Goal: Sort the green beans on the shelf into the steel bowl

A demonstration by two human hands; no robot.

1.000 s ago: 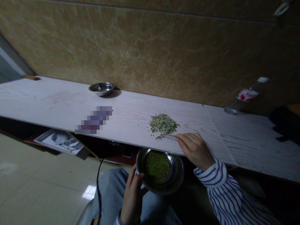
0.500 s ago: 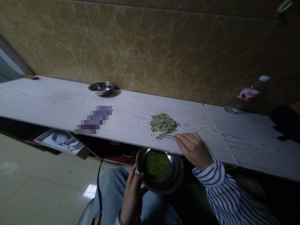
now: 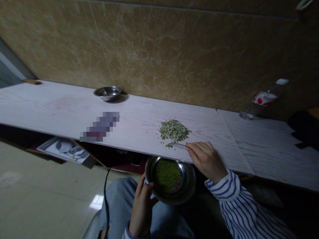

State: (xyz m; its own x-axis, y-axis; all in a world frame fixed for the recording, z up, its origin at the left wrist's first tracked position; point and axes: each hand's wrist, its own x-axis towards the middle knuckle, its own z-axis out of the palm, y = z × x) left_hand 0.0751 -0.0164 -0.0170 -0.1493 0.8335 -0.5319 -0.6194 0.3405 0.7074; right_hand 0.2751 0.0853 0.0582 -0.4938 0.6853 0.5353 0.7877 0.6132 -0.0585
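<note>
My left hand (image 3: 143, 207) grips the near-left rim of a deep metal bowl (image 3: 188, 187), held over my lap just below the counter edge. Green mung beans (image 3: 167, 174) cover much of the bowl's bottom. In my right hand (image 3: 205, 161), thumb and fingers pinch a slim, flat, greyish blade-like tool (image 3: 179, 145); its exact kind is unclear. The tool's tip touches or hovers by a few loose beans at the near edge of a pile (image 3: 174, 130) of mung beans mixed with white grains on the counter.
A small metal bowl (image 3: 107, 94) stands at the back left of the pale wooden counter (image 3: 139, 113). A pixelated flat item (image 3: 101, 126) lies left. A plastic bottle (image 3: 264, 99) and a dark object (image 3: 305, 131) are at right. Below, a phone (image 3: 136, 161) lies on a shelf.
Very little differs. The tool and both hands keep nearly the same places, and a loose bean now shows just below the tool.
</note>
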